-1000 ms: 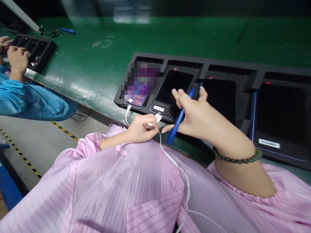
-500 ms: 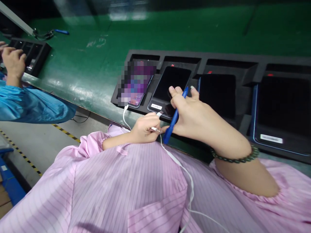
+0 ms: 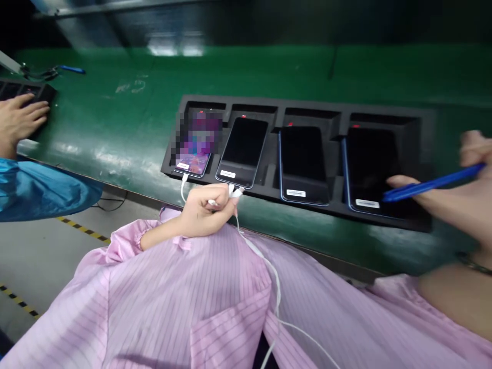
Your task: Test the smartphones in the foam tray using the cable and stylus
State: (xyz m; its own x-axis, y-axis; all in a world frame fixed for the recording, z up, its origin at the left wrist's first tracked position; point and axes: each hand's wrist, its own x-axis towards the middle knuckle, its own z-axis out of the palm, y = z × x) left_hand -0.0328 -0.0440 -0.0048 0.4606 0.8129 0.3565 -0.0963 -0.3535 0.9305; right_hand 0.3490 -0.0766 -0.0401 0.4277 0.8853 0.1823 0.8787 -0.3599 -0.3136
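My left hand (image 3: 207, 210) is closed around white cables (image 3: 253, 249) with small plugs at the fingertips. One white plug (image 3: 238, 192) is at the lower edge of a dark-screened phone (image 3: 244, 146); whether it is inserted I cannot tell. To its left, a phone with a lit purple screen (image 3: 194, 160) has a white cable plugged into its bottom end. Two more dark phones, the third (image 3: 303, 161) and the rightmost (image 3: 371, 164), lie in the same tray. My right hand (image 3: 457, 197), blurred, grips a blue pen (image 3: 434, 183) beside the rightmost phone.
The black foam tray (image 3: 257, 109) has a pocket for each phone and rests on a green worktop (image 3: 246, 72). At far left, another person's hand (image 3: 23, 118) in a blue sleeve touches a second black tray (image 3: 48, 92). A blue tool (image 3: 72, 68) lies behind it.
My right hand has swung from the second phone to the far right with the blue pen. My left hand's plugs are now close against the second phone. The view has shifted.
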